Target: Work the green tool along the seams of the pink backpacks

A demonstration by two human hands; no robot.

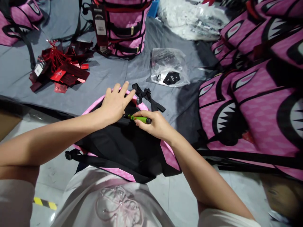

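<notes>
A pink and black backpack (123, 148) lies across my lap and the table edge, its black panel facing up. Resting on its upper part, my left hand (115, 102) has its fingers spread, with the thumb low near the tool's thin end. My right hand (153, 123) grips a slim green-handled tool (142, 119) with a black butt end. It points left toward the black fabric under my left hand; the tip is hidden, so its kind is unclear. Black straps tied in a knot (145, 93) stick out beyond the backpack's top edge.
Red and dark hang tags (62, 67) lie bunched on the grey-covered table (113, 71). Behind stands a tagged pink backpack (125, 28). A clear plastic bag (169, 66) holds black pieces. Pink shark-face backpacks (258, 94) pile up at right. Plastic wrapping (189, 19) sits at the back.
</notes>
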